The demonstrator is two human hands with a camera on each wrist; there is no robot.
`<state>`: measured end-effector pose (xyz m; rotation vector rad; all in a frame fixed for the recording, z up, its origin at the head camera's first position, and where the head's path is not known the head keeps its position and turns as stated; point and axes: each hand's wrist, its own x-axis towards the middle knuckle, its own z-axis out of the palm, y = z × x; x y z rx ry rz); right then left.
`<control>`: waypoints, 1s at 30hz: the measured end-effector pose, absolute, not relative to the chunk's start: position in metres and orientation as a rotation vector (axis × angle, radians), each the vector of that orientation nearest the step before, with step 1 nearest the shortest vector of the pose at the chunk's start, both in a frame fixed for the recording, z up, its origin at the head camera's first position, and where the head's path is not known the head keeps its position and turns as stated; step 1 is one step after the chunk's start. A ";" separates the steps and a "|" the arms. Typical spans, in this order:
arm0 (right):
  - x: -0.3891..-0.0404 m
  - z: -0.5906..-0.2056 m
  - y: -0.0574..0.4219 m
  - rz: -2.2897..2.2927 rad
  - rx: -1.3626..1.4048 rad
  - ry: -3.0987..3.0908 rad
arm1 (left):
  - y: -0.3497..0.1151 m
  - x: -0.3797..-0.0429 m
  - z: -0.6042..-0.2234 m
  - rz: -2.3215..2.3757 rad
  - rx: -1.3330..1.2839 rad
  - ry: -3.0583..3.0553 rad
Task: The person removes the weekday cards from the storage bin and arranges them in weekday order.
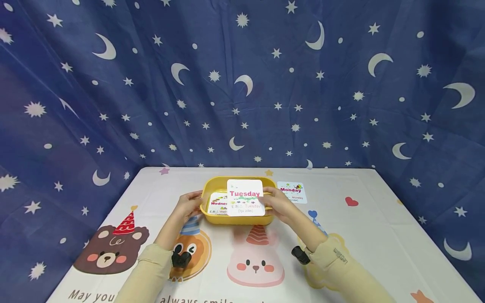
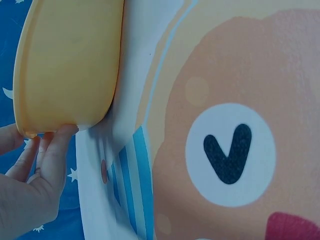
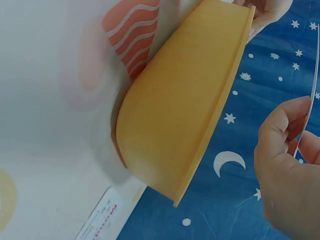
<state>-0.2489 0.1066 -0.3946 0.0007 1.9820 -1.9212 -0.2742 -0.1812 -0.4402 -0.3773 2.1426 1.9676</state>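
Head view from above, facing forward and down – wrist views close, sharing the yellow basket [image 1: 235, 220]

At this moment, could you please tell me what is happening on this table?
A person's right hand holds up the Tuesday card above the yellow box. The left hand grips the left end of the box. Inside it, partly hidden behind the raised card, is another card beginning "Wednes". The Monday card lies on the table, to the right of the box.
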 end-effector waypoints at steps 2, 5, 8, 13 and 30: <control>-0.245 -0.394 0.111 -1.901 -0.011 2.008 | -0.182 -0.275 -0.441 1.968 -0.376 2.145; -0.241 -0.392 0.119 -1.876 -0.039 2.042 | -0.182 -0.275 -0.442 1.987 -0.381 2.134; -0.237 -0.391 0.129 -1.875 -0.068 2.045 | -0.183 -0.275 -0.441 2.005 -0.372 2.123; -0.230 -0.394 0.147 -1.881 -0.091 2.044 | -0.182 -0.275 -0.441 1.999 -0.365 2.126; -0.225 -0.409 0.207 -1.834 -0.023 2.118 | -0.181 -0.276 -0.441 1.966 -0.401 2.139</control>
